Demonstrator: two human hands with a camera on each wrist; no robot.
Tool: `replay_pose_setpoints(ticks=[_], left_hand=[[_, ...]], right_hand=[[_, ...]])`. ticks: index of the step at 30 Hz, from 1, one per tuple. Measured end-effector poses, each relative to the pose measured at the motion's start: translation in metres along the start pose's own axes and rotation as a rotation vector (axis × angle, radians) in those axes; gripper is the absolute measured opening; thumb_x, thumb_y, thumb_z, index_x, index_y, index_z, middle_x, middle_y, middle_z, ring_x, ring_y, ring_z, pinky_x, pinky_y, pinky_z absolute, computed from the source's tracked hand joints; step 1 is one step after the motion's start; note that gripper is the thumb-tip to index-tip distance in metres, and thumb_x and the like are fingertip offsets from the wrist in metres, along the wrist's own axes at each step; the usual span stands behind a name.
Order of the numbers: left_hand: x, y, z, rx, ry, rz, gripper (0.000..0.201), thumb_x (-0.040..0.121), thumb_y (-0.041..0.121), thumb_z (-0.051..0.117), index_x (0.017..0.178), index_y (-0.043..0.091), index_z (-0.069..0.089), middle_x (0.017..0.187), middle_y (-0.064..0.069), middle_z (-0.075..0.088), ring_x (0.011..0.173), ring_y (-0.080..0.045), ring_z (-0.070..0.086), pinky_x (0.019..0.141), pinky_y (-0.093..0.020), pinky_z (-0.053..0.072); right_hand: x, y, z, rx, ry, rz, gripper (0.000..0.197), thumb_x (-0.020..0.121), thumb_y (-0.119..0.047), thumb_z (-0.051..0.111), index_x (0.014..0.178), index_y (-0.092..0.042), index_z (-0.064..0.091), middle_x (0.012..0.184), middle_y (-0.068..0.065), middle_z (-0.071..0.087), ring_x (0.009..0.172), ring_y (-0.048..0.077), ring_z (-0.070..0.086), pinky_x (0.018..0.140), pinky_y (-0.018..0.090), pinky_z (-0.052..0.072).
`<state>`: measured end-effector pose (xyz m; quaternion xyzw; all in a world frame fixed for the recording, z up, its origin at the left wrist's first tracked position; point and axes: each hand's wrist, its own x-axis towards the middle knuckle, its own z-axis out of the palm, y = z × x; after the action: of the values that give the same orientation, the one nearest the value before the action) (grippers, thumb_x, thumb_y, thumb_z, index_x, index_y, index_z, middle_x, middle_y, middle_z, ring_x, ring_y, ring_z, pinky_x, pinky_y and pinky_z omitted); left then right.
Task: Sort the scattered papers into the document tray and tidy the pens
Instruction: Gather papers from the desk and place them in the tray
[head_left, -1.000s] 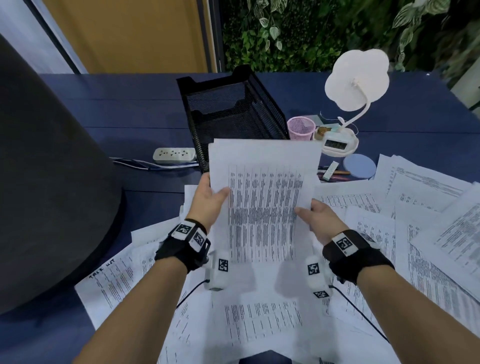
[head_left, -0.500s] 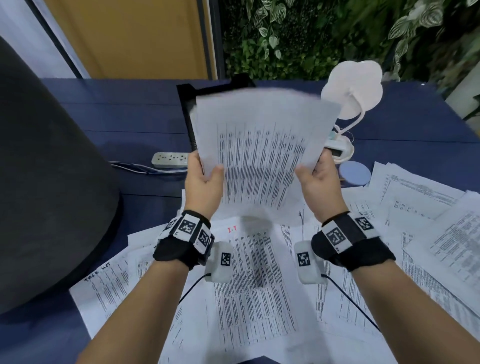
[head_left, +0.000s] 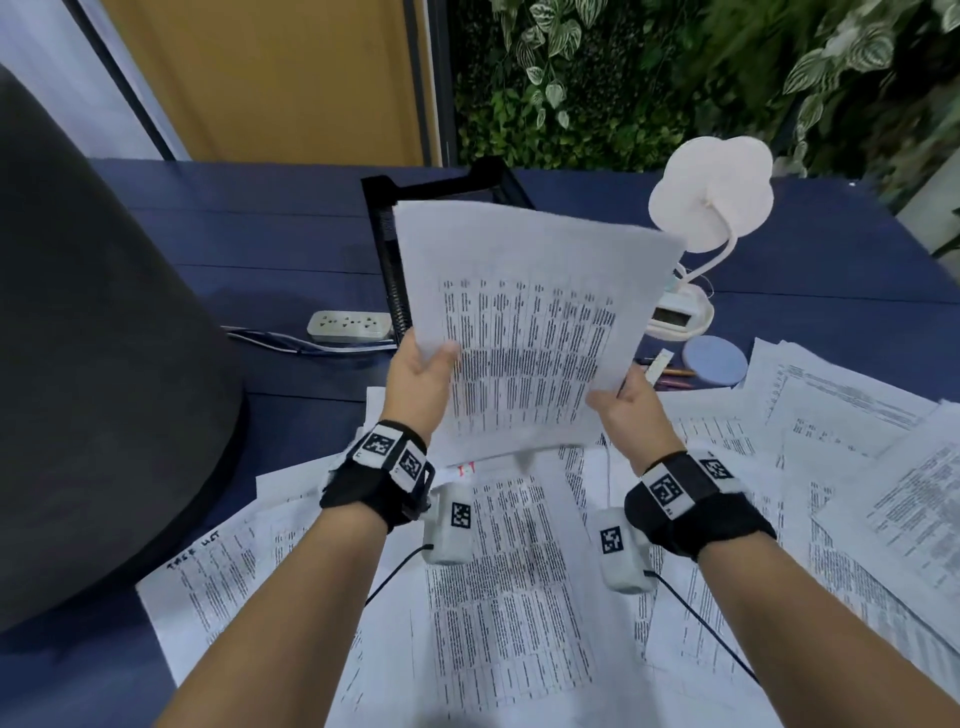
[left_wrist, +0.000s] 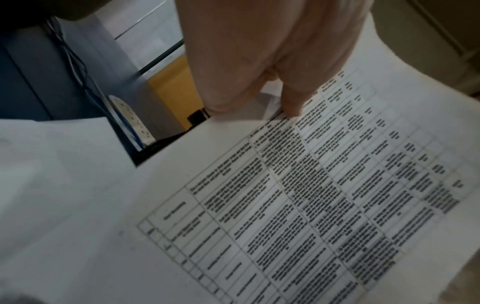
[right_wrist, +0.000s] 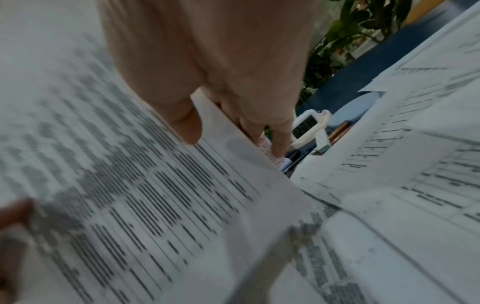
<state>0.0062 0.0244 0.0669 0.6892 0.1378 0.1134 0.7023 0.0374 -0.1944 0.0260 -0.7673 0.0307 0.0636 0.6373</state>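
A stack of printed sheets (head_left: 524, 332) is lifted off the desk, tilted toward me. My left hand (head_left: 423, 374) grips its left edge, thumb on top; my right hand (head_left: 618, 410) pinches its lower right edge. The left wrist view shows the thumb (left_wrist: 291, 102) pressing the printed sheet (left_wrist: 311, 195). In the right wrist view the thumb (right_wrist: 182, 123) lies on the sheet (right_wrist: 130, 195), fingers underneath. The stack hides most of the black mesh document tray (head_left: 387, 218) behind it. Many scattered papers (head_left: 509, 597) cover the near desk. Pens (head_left: 672, 375) lie right of the held stack.
A large dark rounded object (head_left: 93, 364) fills the left side. A white power strip (head_left: 349, 325) lies left of the tray. A white cloud-shaped lamp (head_left: 709, 192) with a clock base (head_left: 675, 317) and a light blue disc (head_left: 714, 360) stand at the right.
Both hands lifted the stack from the paper pile and carried it forward, up in front of the tray. It now hides the tray and the pink cup seen earlier.
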Motion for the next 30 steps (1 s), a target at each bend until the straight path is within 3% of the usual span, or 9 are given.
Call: replay_pose_setpoints(ticks=[3, 6, 8, 11, 17, 21, 25, 27, 30], left_hand=[[0.014, 0.015, -0.002, -0.040, 0.065, -0.003, 0.040, 0.097, 0.016, 0.052, 0.135, 0.012, 0.043, 0.131, 0.009, 0.052, 0.114, -0.005, 0.051, 0.109, -0.031, 0.033], [0.036, 0.026, -0.007, 0.036, 0.164, 0.055, 0.037, 0.094, 0.016, 0.055, 0.128, 0.010, 0.040, 0.108, 0.006, 0.059, 0.091, -0.005, 0.058, 0.091, -0.032, 0.049], [0.045, 0.025, -0.011, 0.164, 0.179, 0.029, 0.055, 0.092, 0.015, 0.058, 0.136, 0.013, 0.024, 0.112, 0.003, 0.055, 0.087, -0.008, 0.057, 0.073, -0.021, 0.048], [0.053, 0.015, -0.020, 0.322, 0.106, -0.002, 0.083, 0.086, 0.008, 0.062, 0.144, 0.025, 0.005, 0.135, -0.007, 0.047, 0.107, -0.023, 0.057, 0.084, -0.035, 0.052], [0.070, 0.000, -0.031, 0.721, -0.039, 0.055, 0.060, 0.082, 0.005, 0.064, 0.137, 0.016, 0.040, 0.136, -0.009, 0.044, 0.118, -0.027, 0.049, 0.099, -0.036, 0.044], [0.087, 0.003, -0.033, 0.850, -0.071, 0.126, 0.063, 0.086, 0.010, 0.061, 0.144, 0.009, 0.035, 0.145, -0.011, 0.037, 0.130, -0.028, 0.040, 0.110, -0.042, 0.033], [0.088, 0.007, -0.026, 1.517, -0.041, 0.354, 0.043, 0.087, 0.033, 0.054, 0.128, 0.019, 0.049, 0.135, -0.001, 0.048, 0.122, -0.027, 0.037, 0.099, -0.049, 0.027], [0.086, 0.003, -0.025, 1.641, -0.048, 0.347, 0.040, 0.088, 0.039, 0.051, 0.124, 0.022, 0.056, 0.140, 0.002, 0.043, 0.130, -0.025, 0.030, 0.106, -0.053, 0.018], [0.085, -0.006, -0.029, 1.721, -0.112, 0.312, 0.040, 0.093, 0.047, 0.042, 0.119, 0.026, 0.064, 0.148, 0.002, 0.035, 0.144, -0.028, 0.009, 0.109, -0.063, -0.006]], right_hand=[[0.004, 0.010, -0.006, -0.092, -0.098, 0.079, 0.031, 0.094, -0.011, 0.054, 0.125, -0.014, 0.055, 0.118, 0.002, 0.064, 0.109, 0.020, 0.059, 0.092, 0.034, 0.046], [0.009, 0.005, -0.003, 0.022, -0.085, 0.141, 0.026, 0.096, -0.011, 0.051, 0.120, -0.017, 0.057, 0.114, 0.005, 0.064, 0.095, 0.023, 0.061, 0.062, 0.033, 0.057], [0.017, -0.005, 0.002, 0.057, -0.056, 0.118, 0.025, 0.096, -0.010, 0.051, 0.119, -0.019, 0.058, 0.114, 0.005, 0.064, 0.086, 0.023, 0.062, 0.049, 0.027, 0.052], [0.033, -0.023, 0.011, 0.071, -0.043, 0.085, 0.023, 0.095, -0.011, 0.053, 0.117, -0.016, 0.058, 0.112, 0.005, 0.066, 0.084, 0.022, 0.061, 0.049, 0.026, 0.048], [0.074, -0.059, 0.029, 0.068, -0.032, 0.076, 0.030, 0.094, -0.004, 0.048, 0.123, -0.011, 0.055, 0.119, 0.009, 0.063, 0.093, 0.028, 0.064, 0.062, 0.031, 0.055], [0.105, -0.070, 0.040, -0.014, -0.026, 0.086, 0.037, 0.090, 0.010, 0.042, 0.121, -0.005, 0.054, 0.120, 0.011, 0.060, 0.097, 0.028, 0.063, 0.058, 0.024, 0.058], [0.125, -0.068, 0.050, -0.230, 0.048, 0.059, 0.036, 0.089, 0.008, 0.042, 0.118, -0.005, 0.057, 0.110, 0.014, 0.065, 0.086, 0.031, 0.069, 0.065, 0.031, 0.060], [0.131, -0.065, 0.054, -0.328, 0.073, 0.053, 0.035, 0.087, 0.006, 0.047, 0.118, -0.009, 0.056, 0.107, 0.014, 0.067, 0.079, 0.029, 0.070, 0.071, 0.042, 0.060], [0.134, -0.060, 0.057, -0.530, 0.077, 0.000, 0.042, 0.085, 0.000, 0.054, 0.123, -0.017, 0.050, 0.106, 0.009, 0.065, 0.079, 0.028, 0.070, 0.074, 0.042, 0.058]])
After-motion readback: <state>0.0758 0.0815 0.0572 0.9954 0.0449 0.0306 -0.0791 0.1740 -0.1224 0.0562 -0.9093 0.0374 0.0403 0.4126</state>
